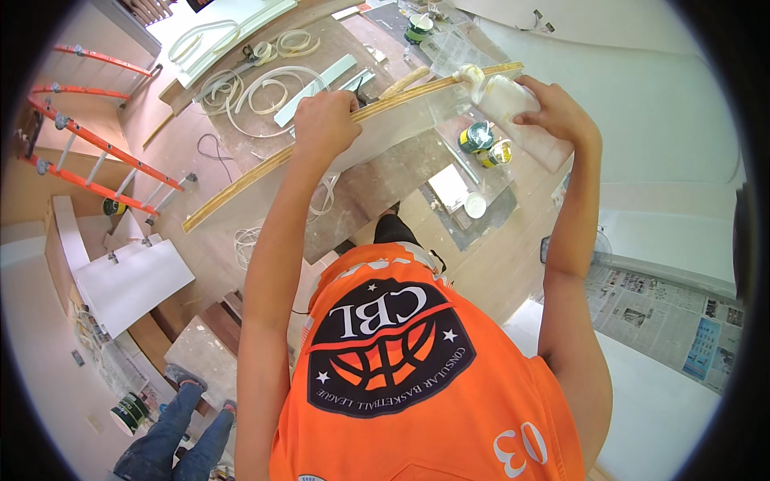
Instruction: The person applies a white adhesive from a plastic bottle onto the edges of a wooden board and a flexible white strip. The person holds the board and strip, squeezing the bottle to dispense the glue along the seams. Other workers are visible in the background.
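Observation:
A long board with a raw plywood edge and a pale face stands on edge, slanting across in front of me. My left hand is closed over its top edge near the middle. My right hand grips a white plastic bottle, thumb on the near side and fingers over the far side. The bottle is tilted, its smeared neck close to the board's right end. I cannot tell whether anything flows from it. Just beyond my left hand is a dark tool, partly hidden.
Coiled pale edging strips lie on the worktable beyond the board. Open paint cans stand below its right part. Orange ladders lean at the left. Another person's legs show at lower left. Newspaper lies at the right.

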`<control>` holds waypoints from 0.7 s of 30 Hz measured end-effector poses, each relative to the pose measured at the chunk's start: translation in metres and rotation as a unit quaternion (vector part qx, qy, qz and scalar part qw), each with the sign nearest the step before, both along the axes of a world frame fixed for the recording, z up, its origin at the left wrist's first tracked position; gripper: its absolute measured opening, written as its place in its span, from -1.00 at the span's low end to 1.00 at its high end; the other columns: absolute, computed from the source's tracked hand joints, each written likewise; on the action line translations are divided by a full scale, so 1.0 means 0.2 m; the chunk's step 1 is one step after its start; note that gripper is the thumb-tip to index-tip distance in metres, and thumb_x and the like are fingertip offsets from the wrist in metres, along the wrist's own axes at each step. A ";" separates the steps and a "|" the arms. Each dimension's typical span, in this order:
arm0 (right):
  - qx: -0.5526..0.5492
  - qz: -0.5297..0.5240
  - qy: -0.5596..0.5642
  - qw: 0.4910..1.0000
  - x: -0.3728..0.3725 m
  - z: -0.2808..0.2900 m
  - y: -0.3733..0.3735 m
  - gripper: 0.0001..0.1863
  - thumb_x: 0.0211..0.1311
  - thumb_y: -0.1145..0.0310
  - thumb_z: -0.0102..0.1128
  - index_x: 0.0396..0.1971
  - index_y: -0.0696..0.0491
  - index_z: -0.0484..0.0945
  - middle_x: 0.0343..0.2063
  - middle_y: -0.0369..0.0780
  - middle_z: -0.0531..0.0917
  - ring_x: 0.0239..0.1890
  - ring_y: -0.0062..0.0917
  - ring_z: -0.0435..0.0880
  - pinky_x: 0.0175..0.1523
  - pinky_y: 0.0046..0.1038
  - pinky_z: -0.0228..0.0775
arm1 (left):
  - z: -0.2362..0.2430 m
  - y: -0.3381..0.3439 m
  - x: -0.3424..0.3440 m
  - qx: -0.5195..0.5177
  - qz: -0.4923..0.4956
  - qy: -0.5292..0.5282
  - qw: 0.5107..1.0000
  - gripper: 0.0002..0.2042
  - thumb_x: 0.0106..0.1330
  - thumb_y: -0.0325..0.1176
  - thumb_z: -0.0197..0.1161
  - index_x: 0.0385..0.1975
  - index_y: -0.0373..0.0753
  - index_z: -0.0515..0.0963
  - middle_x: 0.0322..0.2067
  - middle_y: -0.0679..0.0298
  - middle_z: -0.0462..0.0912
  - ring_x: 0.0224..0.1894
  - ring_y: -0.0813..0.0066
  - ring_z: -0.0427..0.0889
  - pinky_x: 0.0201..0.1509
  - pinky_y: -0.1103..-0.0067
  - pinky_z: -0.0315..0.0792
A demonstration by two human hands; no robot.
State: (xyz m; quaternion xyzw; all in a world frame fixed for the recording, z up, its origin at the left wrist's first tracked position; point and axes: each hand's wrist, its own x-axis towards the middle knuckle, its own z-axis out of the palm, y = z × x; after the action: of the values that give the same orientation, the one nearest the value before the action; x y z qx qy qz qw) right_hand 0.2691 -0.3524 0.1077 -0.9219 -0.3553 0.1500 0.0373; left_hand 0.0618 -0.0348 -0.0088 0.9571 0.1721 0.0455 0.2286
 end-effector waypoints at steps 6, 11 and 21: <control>-0.001 0.031 -0.075 0.997 0.00 -0.01 -0.02 -0.27 0.04 0.27 0.48 0.29 0.02 0.49 -0.19 0.03 0.73 -0.12 -0.05 0.71 0.05 -0.16 0.51 | -0.01 0.01 0.02 0.022 0.009 0.024 0.999 -0.66 -0.10 -0.29 0.53 -0.25 -0.13 0.75 -0.31 0.19 0.80 -0.18 0.16 0.76 -0.05 0.30 0.60; 0.011 0.052 -0.053 0.997 0.00 0.02 -0.02 -0.31 0.05 0.30 0.47 0.26 0.04 0.52 -0.19 0.02 0.74 -0.13 -0.10 0.70 0.07 -0.21 0.51 | -0.02 0.00 0.01 0.020 0.002 0.015 1.000 -0.67 -0.10 -0.29 0.53 -0.26 -0.14 0.74 -0.32 0.19 0.80 -0.20 0.15 0.76 -0.06 0.31 0.61; 0.027 0.026 0.067 0.997 0.09 0.08 -0.02 -0.31 0.00 0.40 0.47 0.23 0.18 0.52 -0.09 0.04 0.74 -0.08 -0.17 0.72 0.13 -0.29 0.48 | -0.01 -0.01 -0.01 0.019 -0.015 0.002 1.000 -0.71 -0.06 -0.32 0.46 -0.26 -0.13 0.74 -0.32 0.16 0.79 -0.21 0.11 0.76 -0.08 0.28 0.61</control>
State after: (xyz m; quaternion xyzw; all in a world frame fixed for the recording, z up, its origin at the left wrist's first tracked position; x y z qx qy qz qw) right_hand 0.2861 -0.3567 0.1242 -0.8990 -0.3798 0.2023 0.0819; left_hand 0.0608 -0.0372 -0.0100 0.9638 0.1570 0.0435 0.2109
